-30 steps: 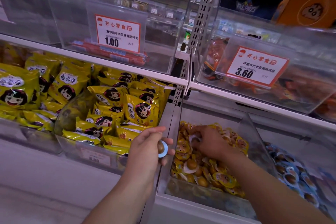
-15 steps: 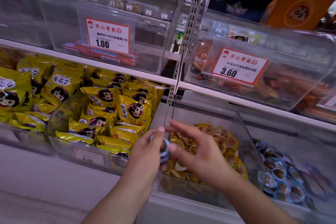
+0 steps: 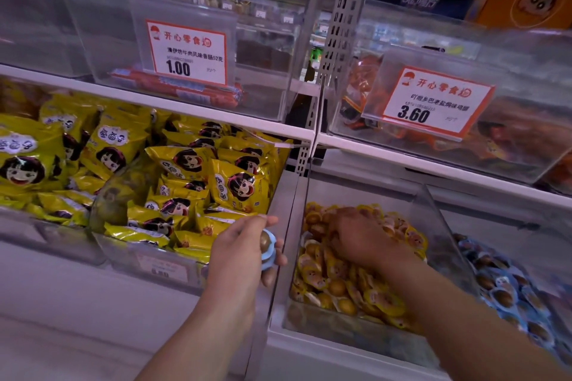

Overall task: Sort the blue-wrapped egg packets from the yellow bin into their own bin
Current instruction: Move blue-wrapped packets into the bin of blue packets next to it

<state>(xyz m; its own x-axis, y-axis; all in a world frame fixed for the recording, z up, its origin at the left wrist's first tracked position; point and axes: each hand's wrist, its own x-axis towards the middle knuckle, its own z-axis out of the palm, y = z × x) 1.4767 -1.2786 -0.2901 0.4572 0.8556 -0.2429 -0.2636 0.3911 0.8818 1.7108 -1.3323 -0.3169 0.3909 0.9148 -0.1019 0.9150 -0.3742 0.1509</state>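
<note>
My left hand [image 3: 241, 254] grips a small stack of blue-wrapped egg packets [image 3: 268, 249] in front of the divider left of the yellow bin. The clear bin of yellow-wrapped egg packets [image 3: 346, 281] sits low at centre right. My right hand [image 3: 362, 238] reaches down into that pile, palm down, fingers buried among the packets; whether it holds one is hidden. To the right, behind a slanted clear divider, lies the bin of blue-wrapped egg packets [image 3: 507, 284].
Yellow snack bags with a cartoon face [image 3: 185, 182] fill the bins on the left. Above runs a white shelf [image 3: 154, 102] carrying clear bins with price tags 1.00 [image 3: 185, 52] and 3.60 [image 3: 433, 102]. A perforated metal upright [image 3: 337, 40] splits the shelving.
My right hand passed a packet to the left hand half a second ago, then went back down into the yellow bin. The left hand's blue stack has grown.
</note>
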